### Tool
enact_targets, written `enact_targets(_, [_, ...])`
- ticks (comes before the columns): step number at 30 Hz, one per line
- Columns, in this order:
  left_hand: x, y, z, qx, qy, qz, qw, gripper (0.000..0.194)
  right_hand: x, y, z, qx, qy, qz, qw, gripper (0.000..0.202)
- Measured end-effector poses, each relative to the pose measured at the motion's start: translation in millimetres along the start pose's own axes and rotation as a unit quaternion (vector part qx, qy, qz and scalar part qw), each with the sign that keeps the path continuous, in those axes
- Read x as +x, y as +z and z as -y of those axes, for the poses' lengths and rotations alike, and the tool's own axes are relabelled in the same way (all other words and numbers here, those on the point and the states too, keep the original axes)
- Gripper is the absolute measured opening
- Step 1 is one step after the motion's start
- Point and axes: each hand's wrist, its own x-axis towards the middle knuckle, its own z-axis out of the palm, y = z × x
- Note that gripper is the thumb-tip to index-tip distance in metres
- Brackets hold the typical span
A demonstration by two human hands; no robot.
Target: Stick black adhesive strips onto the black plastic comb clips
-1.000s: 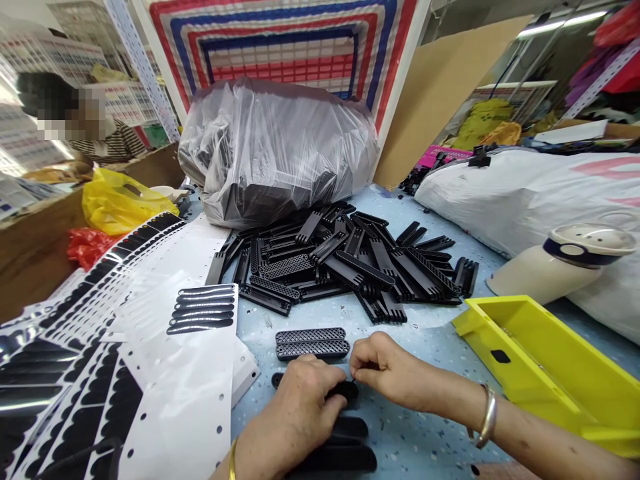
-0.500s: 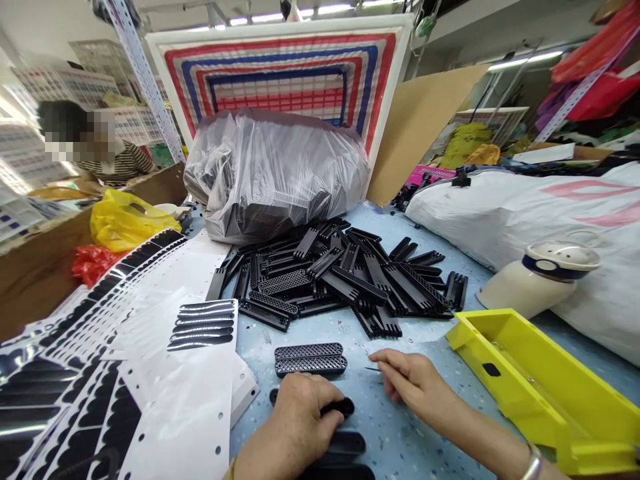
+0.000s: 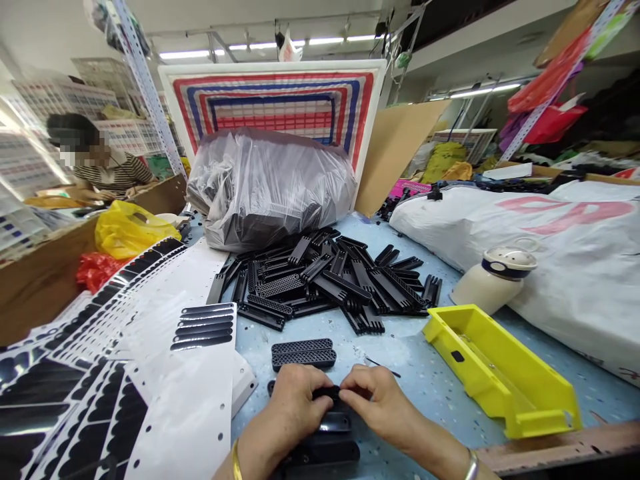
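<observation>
My left hand (image 3: pixel 295 403) is closed around a long black plastic piece (image 3: pixel 327 392) with rounded ends. At the piece's right end, the fingertips of my right hand (image 3: pixel 377 400) pinch together; what lies between them is mostly hidden. Below my hands lie more black pieces, a glossy one (image 3: pixel 336 421) and another (image 3: pixel 327 453) nearer me. Just beyond my left hand rest two black lattice-patterned pieces (image 3: pixel 304 353) side by side. A thin dark stick (image 3: pixel 384 367) lies on the blue table behind my right hand.
A heap of black slotted pieces (image 3: pixel 320 277) covers the table's middle. White sheets with black stickers (image 3: pixel 205 327) spread at left. At right are a yellow bin (image 3: pixel 505 373), a cream bottle (image 3: pixel 493 277) and a white sack (image 3: pixel 550 233). A person (image 3: pixel 113 163) sits at far left.
My right hand has moved left to meet my left hand at the black piece. The thin stick, earlier at my right fingertips, now lies on the table. The camera view has shifted.
</observation>
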Motion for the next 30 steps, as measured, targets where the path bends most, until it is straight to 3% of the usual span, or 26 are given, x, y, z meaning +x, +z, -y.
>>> enact_targets(5, [1.2, 4.0, 1.9, 0.009, -0.005, -0.007, 1.000, 0.016, 12.3, 12.2, -3.4, 0.098, 0.100, -0.001, 0.990, 0.012])
enact_targets(9, [-6.1, -4.9, 4.3, -0.006, 0.005, -0.038, 0.999, 0.035, 20.7, 15.6, -5.6, 0.122, 0.124, 0.018, 0.985, 0.013])
enact_targets(14, [-27.7, -19.6, 20.3, 0.019, 0.055, -0.097, 0.994, 0.022, 22.5, 15.8, -7.0, 0.142, 0.140, 0.020, 0.980, 0.015])
enact_targets(20, [-40.1, -7.7, 50.5, -0.004, 0.121, -0.177, 0.977, 0.024, 21.4, 13.7, -0.8, 0.157, 0.154, 0.023, 0.975, 0.014])
enact_targets(26, [-40.1, -5.7, 51.8, -0.042, 0.124, -0.178, 0.975, 0.023, 19.2, 4.9, 16.4, 0.171, 0.127, 0.024, 0.977, 0.015])
enact_targets(30, [-40.0, -6.7, 51.2, -0.052, 0.138, -0.187, 0.971, 0.024, 23.0, 5.6, 11.6, 0.145, 0.134, 0.020, 0.980, 0.013])
